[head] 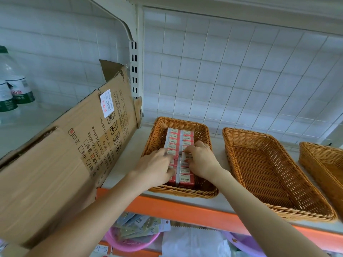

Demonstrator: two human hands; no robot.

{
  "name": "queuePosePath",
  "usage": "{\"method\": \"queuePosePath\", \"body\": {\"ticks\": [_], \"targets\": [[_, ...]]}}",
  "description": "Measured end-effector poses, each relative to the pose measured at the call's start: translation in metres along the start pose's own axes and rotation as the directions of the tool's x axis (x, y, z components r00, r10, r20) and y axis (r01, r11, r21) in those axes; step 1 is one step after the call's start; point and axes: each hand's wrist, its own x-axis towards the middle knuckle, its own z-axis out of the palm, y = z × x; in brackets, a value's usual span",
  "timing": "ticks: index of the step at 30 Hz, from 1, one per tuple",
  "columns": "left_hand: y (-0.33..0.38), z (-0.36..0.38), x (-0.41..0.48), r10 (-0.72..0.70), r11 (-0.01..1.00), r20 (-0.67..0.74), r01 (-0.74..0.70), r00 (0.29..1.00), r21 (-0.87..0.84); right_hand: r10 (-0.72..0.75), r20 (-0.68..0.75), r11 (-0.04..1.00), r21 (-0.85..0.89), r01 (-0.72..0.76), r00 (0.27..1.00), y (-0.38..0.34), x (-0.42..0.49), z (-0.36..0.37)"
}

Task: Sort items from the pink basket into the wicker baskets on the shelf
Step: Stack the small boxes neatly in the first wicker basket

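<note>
The left wicker basket [157, 134] on the shelf holds two rows of small red-and-white boxes [174, 140] marked 2B. Both my hands are inside it. My left hand [157, 166] lies over the left row, fingers bent down onto the boxes. My right hand [199, 160] pinches one box [187, 156] in the right row, which sits tilted above its neighbours. Below the shelf, the pink basket [128, 244] holds several flat packets.
A second wicker basket [263, 169] to the right has nothing in it, and a third [323, 164] is cut off at the frame's edge. A large cardboard box [65, 160] leans on the shelf at left, water bottles [13, 86] behind it. The shelf's front edge is orange [185, 210].
</note>
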Motion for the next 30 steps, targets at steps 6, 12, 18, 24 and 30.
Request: {"method": "queuePosePath", "body": {"ticks": [6,12,18,24,30], "targets": [[0.000,0.000,0.000,-0.007,1.000,-0.011,0.007,1.000,-0.016,-0.066,-0.034,0.998,-0.028,0.065,0.997,0.008,-0.009,0.001],[-0.001,0.002,0.001,-0.007,1.000,-0.016,0.006,1.000,-0.024,-0.083,-0.020,0.993,-0.089,0.081,0.996,0.007,-0.009,0.001],[0.000,-0.001,0.000,-0.004,1.000,-0.008,0.004,1.000,-0.027,-0.041,-0.054,0.992,-0.124,0.034,0.998,0.004,0.007,0.004],[0.000,-0.001,0.000,-0.005,1.000,-0.006,0.005,1.000,-0.019,-0.026,-0.060,0.993,-0.114,0.019,0.998,0.004,0.012,0.006],[-0.001,-0.001,0.000,-0.006,1.000,0.002,0.006,1.000,-0.002,-0.029,-0.065,0.995,-0.098,0.022,0.997,0.001,0.012,0.007]]}}
